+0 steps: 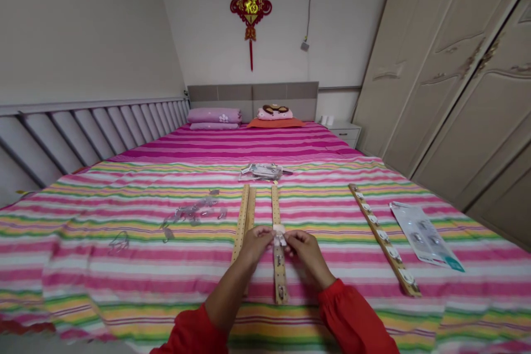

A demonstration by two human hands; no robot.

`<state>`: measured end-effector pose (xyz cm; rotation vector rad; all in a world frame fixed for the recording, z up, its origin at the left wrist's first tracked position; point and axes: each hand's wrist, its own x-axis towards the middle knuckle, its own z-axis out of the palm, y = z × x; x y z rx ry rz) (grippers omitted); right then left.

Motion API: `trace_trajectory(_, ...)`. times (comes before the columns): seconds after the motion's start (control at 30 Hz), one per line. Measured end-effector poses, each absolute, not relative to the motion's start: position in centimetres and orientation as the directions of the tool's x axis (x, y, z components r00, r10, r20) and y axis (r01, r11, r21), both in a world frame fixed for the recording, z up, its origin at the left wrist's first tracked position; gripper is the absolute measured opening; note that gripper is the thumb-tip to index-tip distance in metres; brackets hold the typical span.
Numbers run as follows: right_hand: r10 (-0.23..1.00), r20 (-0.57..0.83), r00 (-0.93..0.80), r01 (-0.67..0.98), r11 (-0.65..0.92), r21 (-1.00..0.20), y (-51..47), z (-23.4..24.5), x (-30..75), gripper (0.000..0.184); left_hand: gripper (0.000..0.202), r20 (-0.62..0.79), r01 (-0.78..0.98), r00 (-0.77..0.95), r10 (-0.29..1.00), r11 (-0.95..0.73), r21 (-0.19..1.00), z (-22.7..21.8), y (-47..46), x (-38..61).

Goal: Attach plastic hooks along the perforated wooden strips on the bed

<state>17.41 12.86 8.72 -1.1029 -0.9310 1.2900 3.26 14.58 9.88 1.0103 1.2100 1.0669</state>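
Pinching white piece, slim perforated strip; striped cloth

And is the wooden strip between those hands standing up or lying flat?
Lying flat: the wooden strip stretches along the striped cover, with its holed face up.

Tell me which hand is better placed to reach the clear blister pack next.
Probably the right hand: the clear blister pack lies on that side, beyond the outer wooden strip, while the left hand is farther off, across the middle strip. Both hands are at a small white piece.
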Motion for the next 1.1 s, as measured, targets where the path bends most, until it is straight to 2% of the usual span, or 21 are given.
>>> trace_trajectory(0.23, 0.986, -0.084, 0.146, -0.270, -0.042, -0.962, 14.8, 5.5, 17.1, 0.023, 0.016, -0.271, -0.029, -0.011, 0.962, 0.271, 0.962, 7.7, 16.4, 3.9)
trace_trajectory(0.4, 0.979, -0.096, 0.178, -0.282, -0.043, -0.959, 15.7, 4.1, 17.0, 0.023, 0.007, -0.265, 0.007, -0.026, 0.964, 0.265, 0.964, 7.5, 17.2, 4.3)
trace_trajectory(0.73, 0.970, -0.084, 0.227, -0.235, -0.029, -0.971, 16.8, 3.2, 16.8, 0.014, 0.010, -0.256, 0.081, -0.052, 0.965, 0.260, 0.962, 6.8, 18.6, 4.6)
trace_trajectory(1.1, 0.962, -0.078, 0.260, -0.170, -0.034, -0.985, 17.1, 2.6, 16.7, 0.013, 0.012, -0.260, 0.170, -0.089, 0.962, 0.272, 0.947, 6.0, 19.3, 4.7)
